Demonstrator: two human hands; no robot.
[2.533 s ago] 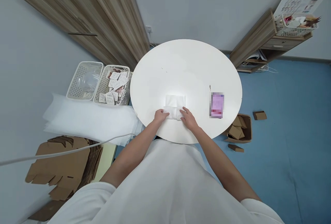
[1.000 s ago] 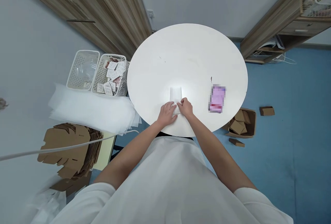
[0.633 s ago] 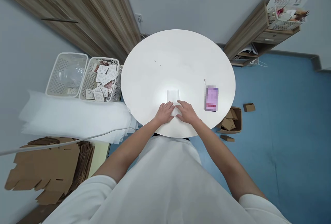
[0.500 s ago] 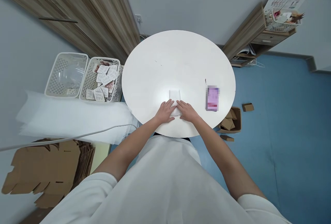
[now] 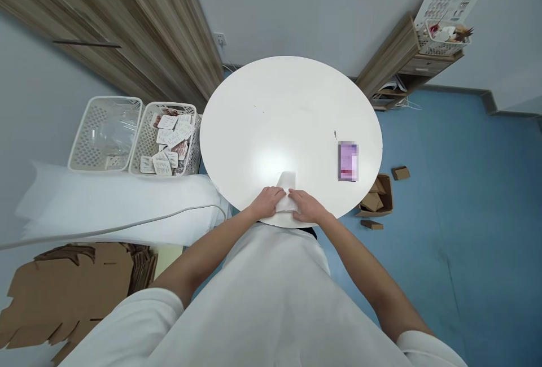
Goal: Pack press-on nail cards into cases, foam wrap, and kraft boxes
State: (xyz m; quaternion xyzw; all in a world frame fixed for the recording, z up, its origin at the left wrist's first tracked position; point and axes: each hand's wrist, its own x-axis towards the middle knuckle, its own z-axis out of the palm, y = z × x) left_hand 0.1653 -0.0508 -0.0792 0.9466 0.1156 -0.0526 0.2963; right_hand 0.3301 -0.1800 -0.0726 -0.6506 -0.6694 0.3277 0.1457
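Note:
A small folded white packing sheet [image 5: 287,204] is near the front edge of the round white table [image 5: 288,96]. Its far end narrows to a flap lying on the tabletop. My left hand [image 5: 268,202] holds its left side with curled fingers. From the other side, my right hand [image 5: 305,205] grips the right edge, thumb toward me. Both hands rest close to the table, fingertips almost meeting over the sheet. Whether anything is wrapped inside is hidden.
A blurred-out phone-shaped object [image 5: 348,161] lies on the table's right. At left stand a basket of cards [image 5: 169,141], a basket with clear plastic [image 5: 105,135], stacked white sheets [image 5: 118,203] and flattened cardboard boxes [image 5: 76,288]. An open carton [image 5: 376,197] sits on the floor.
Both hands have drawn the folded sheet nearer to my body. Their fingers, earlier spread flat over it, are now curled around its sides, and its far end has become skewed.

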